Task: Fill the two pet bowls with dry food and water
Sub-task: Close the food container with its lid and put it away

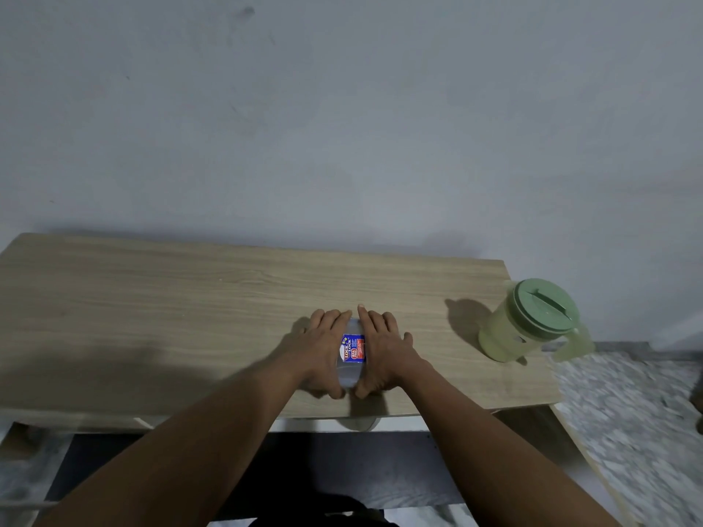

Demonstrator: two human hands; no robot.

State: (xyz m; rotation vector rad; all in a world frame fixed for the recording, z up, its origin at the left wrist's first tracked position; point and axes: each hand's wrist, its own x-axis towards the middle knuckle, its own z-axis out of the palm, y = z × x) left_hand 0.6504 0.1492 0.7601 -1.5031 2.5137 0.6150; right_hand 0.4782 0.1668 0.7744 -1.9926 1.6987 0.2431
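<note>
2 hands clasp a clear container (350, 368) with a blue and red label, the left hand (323, 351) and right hand (384, 353) wrapped round its sides, near the front edge of the table (190, 298). 1 green-lidded pitcher (530, 321) stands well apart at the right end.

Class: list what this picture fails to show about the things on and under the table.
Lock & Lock container: contents and sides, head view; left hand and right hand cover them.
Green pitcher: fill level, head view; lid and cloudy wall hide it.
Pale round thing below the table: head view; the table covers most.
</note>
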